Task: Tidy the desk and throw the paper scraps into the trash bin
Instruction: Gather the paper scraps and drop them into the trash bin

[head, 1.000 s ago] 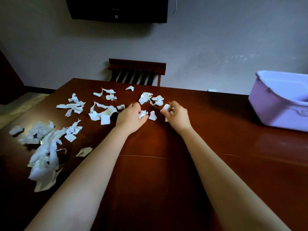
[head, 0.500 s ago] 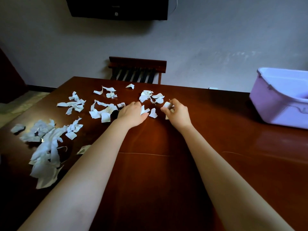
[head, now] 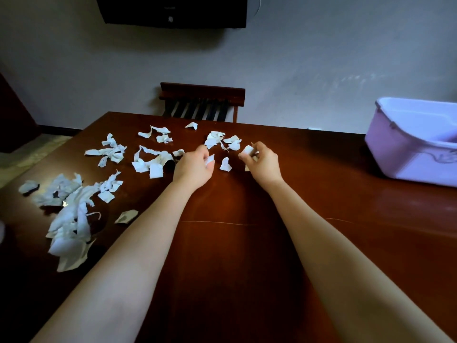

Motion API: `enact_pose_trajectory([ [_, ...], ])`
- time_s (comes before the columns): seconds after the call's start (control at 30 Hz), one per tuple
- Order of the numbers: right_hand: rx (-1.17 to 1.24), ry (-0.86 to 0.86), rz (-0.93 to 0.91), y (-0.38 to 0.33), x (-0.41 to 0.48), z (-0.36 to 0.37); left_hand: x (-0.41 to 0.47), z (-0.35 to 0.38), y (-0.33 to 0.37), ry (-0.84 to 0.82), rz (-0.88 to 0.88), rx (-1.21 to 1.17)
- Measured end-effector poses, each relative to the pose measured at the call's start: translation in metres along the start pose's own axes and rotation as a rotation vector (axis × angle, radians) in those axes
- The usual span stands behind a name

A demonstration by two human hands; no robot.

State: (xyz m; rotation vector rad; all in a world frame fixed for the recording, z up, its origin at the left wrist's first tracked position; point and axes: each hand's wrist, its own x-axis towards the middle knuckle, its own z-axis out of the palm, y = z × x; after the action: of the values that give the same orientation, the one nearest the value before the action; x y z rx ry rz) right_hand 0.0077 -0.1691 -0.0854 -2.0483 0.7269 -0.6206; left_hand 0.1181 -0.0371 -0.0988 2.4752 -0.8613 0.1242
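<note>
A plain pale grey painted wall (head: 321, 58) fills the back of the room, dimly lit, with faint lighter streaks on its right side. High on it hangs a black rectangular wall-mounted unit (head: 173, 11), cut off by the top of the view; what it is cannot be told. A dark wooden chair with a slatted back (head: 201, 95) stands against the far edge of the glossy reddish-brown wooden desk (head: 247, 256), whose tabletop carries a soft sheen near its right edge. A dark skirting board (head: 59, 131) runs along the wall's foot. At the left lie a pale mottled floor (head: 22, 154) and a dark piece of furniture (head: 12, 120).
</note>
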Motion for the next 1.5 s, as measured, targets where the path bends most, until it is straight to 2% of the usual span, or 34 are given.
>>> enact_pose_trajectory([
  [0.2, 0.088, 0.037, 0.054, 0.001, -0.016, -0.015, -0.018, -0.014, 0.012, 0.09, -0.194, -0.464],
  [0.37, 0.162, 0.063, 0.102, -0.001, -0.043, -0.031, -0.051, -0.031, 0.041, 0.082, -0.332, -0.767],
  [0.57, 0.283, 0.133, 0.128, -0.005, -0.096, -0.065, -0.098, -0.041, 0.082, 0.045, -0.333, -0.978],
  [0.7, 0.348, 0.191, 0.137, 0.005, -0.139, -0.092, -0.132, -0.037, 0.117, -0.047, -0.339, -1.112],
  [0.93, 0.405, 0.4, 0.136, 0.034, -0.211, -0.155, -0.2, -0.017, 0.192, -0.224, -0.292, -1.226],
  [1.17, 0.395, 0.653, 0.164, 0.075, -0.285, -0.216, -0.265, 0.011, 0.262, -0.476, -0.147, -1.283],
  [1.33, 0.408, 0.9, 0.152, 0.109, -0.337, -0.251, -0.316, 0.029, 0.308, -0.628, 0.005, -1.287],
  [1.5, 0.458, 1.095, 0.203, 0.147, -0.382, -0.273, -0.361, 0.062, 0.335, -0.712, 0.189, -1.211],
])
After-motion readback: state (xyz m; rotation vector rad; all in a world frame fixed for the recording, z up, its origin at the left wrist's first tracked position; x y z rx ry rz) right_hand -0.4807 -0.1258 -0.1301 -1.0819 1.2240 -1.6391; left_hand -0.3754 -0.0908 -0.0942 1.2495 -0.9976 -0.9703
